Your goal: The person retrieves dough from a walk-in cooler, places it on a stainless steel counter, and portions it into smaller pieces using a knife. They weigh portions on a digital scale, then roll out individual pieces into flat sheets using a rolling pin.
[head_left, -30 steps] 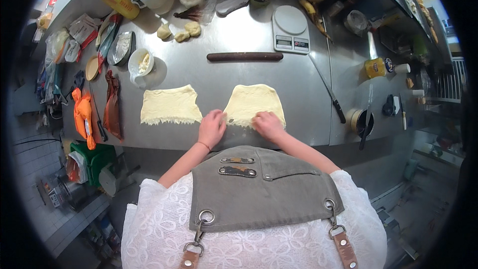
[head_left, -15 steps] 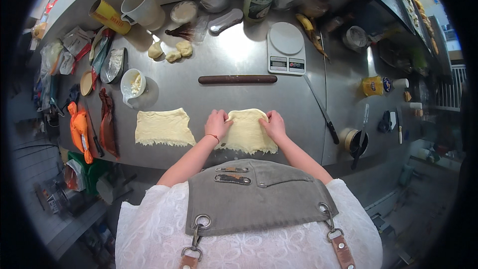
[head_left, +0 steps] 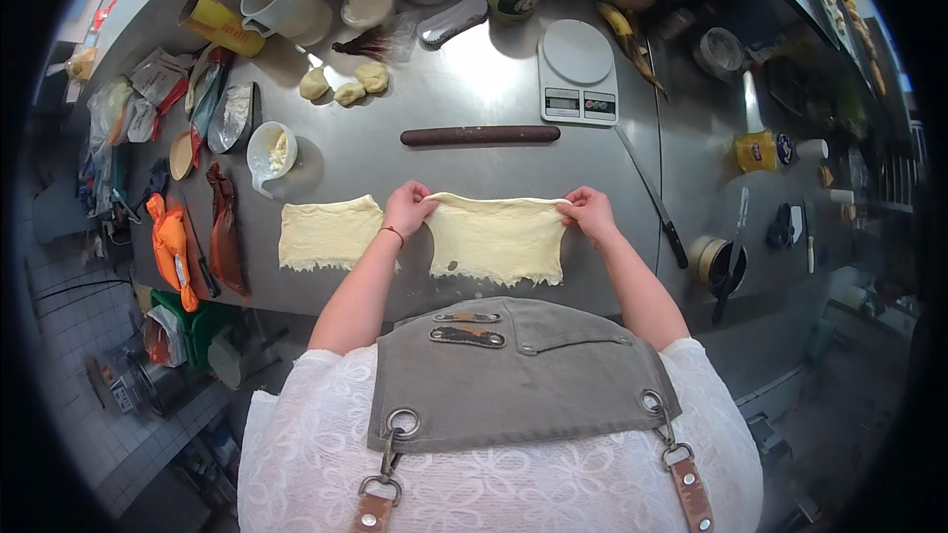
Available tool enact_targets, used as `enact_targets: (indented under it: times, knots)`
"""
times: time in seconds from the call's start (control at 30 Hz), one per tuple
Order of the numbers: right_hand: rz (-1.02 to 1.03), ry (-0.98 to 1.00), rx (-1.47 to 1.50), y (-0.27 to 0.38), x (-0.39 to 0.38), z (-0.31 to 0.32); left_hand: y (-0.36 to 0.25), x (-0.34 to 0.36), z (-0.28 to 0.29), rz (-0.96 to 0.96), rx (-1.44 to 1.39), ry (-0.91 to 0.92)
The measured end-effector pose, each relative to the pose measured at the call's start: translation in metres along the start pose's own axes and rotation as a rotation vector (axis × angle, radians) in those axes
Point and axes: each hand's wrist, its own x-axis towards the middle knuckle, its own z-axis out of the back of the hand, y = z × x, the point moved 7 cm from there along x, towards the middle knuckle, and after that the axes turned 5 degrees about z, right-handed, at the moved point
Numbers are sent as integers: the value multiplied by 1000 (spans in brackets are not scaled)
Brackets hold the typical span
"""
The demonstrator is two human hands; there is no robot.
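Observation:
Stretched between my two hands is a flat sheet of pale dough (head_left: 497, 239), roughly rectangular, with a ragged near edge stuck to the steel table and a small hole near its lower left. My left hand (head_left: 407, 209) pinches its far left corner. At the far right corner, my right hand (head_left: 590, 213) pinches it likewise, so the far edge is pulled straight. A second dough sheet (head_left: 331, 234) lies flat to the left, beside my left forearm. Beyond my hands rests a dark brown rolling pin (head_left: 480, 136), lying crosswise.
A white kitchen scale (head_left: 578, 72) and a long knife (head_left: 652, 199) are at the right. Several dough balls (head_left: 350, 94) sit at the back left, near a white cup (head_left: 272, 155) with pale contents. An orange bag (head_left: 170, 252) lies far left; a round tin (head_left: 713, 265) stands right.
My hands have moved apart, the right one farther right, and the dough sheet between them has become wider with a straighter far edge. The whole view has shifted slightly.

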Motion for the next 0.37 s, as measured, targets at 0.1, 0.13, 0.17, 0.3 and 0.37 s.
enact_targets:
  times: [0.1, 0.13, 0.17, 0.3, 0.37]
  knots:
    - [22, -68, 36, -2, -7, 4, -3, -3, 4, -56, 3, -24]
    - [38, -90, 43, -2, -9, 3, -6, -5, 5, -87, 8, -47]
    - [36, -115, 70, -2, -10, 3, -7, -6, 5, -86, -5, -59]
    - [99, -203, 125, -1, -12, 5, -13, -10, 15, -128, -27, -103]
    - [113, -234, 125, -5, -10, 6, -12, -11, 13, -100, -37, -98]
